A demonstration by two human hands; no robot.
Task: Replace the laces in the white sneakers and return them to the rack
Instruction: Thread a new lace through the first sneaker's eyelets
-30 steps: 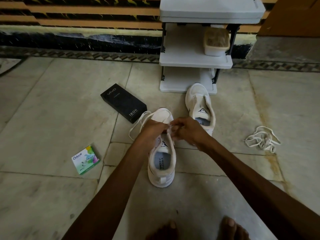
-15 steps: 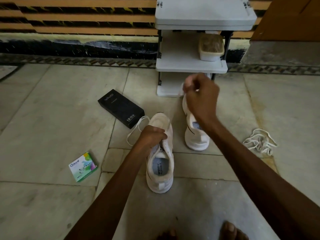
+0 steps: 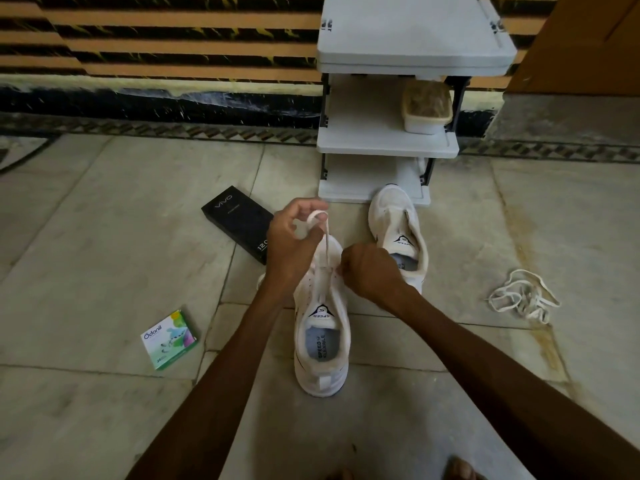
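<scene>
Two hands at work over the near sneaker [image 3: 320, 327]. Left hand [image 3: 294, 242] is closed in a pinch on a white lace [image 3: 320, 223], holding it up above the toe end, with a small loop showing by the fingertips. The lace runs down taut into the eyelet rows. Right hand [image 3: 369, 271] is curled shut at the right side of the eyelets; likely pinching the other lace end or the eyelet edge, but what it grips is hidden, cannot tell.

Near sneaker sits flat on the floor [image 3: 104, 237] between the forearms, heel toward the person, only lower eyelets threaded, so lacing looks early. Second sneaker [image 3: 398, 233] stands just beyond and to the right, unlaced, toe almost touching the rack [image 3: 408, 46]. Loose pile of laces [image 3: 519, 296] lies well to the right on the floor.

Handling guess: lace is flat, soft, limp and light, so it won't push through a hole on its own. Best taken at the stiff tip for threading, then pulled from close to the eyelet. Sneaker is light with a soft upper and stiffer sole, likely to slide on smooth tile when the lace is tugged, so it needs one hand to brace it. For the rack, hold by heel collar.

Black box [image 3: 239, 223] and small green packet [image 3: 169, 339] lie left, not involved.
</scene>
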